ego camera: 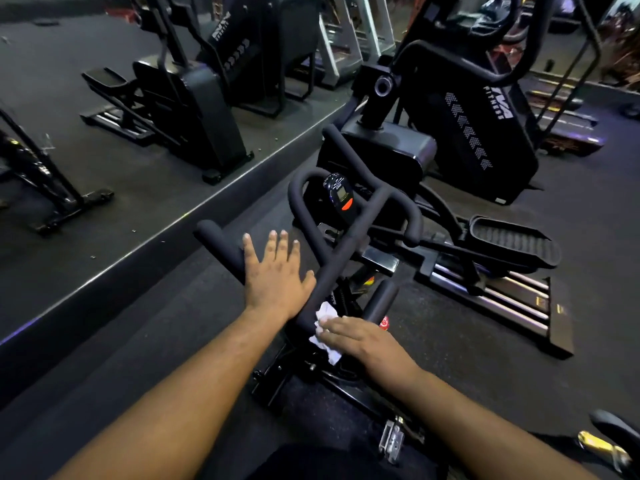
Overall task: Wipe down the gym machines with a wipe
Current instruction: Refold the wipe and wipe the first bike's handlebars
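A black spin bike fills the middle of the head view, with padded handlebars (349,237) and a small console (339,195) with an orange button. My left hand (277,275) lies flat with straight fingers over the left handlebar grip, thumb against the centre bar. My right hand (360,337) presses a crumpled white wipe (325,315) against the near end of the centre bar. Part of the wipe is hidden under my fingers.
A black elliptical machine (467,133) stands just beyond the bike, its pedal (512,240) and rails to the right. A mirror wall (138,133) on the left reflects other machines. The bike's frame and a silver pedal (393,438) lie below my arms.
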Action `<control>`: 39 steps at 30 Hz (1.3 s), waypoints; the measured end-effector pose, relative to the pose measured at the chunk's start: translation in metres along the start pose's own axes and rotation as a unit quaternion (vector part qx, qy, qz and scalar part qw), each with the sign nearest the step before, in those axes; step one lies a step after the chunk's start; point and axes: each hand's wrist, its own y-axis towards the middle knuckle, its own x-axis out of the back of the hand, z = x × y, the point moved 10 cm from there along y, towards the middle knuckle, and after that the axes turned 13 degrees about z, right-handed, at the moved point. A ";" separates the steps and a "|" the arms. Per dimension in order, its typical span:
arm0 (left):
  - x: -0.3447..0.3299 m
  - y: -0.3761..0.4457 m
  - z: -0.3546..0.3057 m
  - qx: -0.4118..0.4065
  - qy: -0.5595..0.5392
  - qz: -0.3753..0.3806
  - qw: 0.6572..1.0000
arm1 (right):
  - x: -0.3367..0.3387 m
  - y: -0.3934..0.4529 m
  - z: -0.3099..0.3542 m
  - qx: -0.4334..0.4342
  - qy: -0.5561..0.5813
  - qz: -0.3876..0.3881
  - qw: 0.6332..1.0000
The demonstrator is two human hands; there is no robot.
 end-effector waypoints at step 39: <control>-0.010 -0.001 -0.014 0.090 -0.131 -0.087 0.983 | 0.142 0.167 -0.093 -0.003 -0.006 0.032 0.999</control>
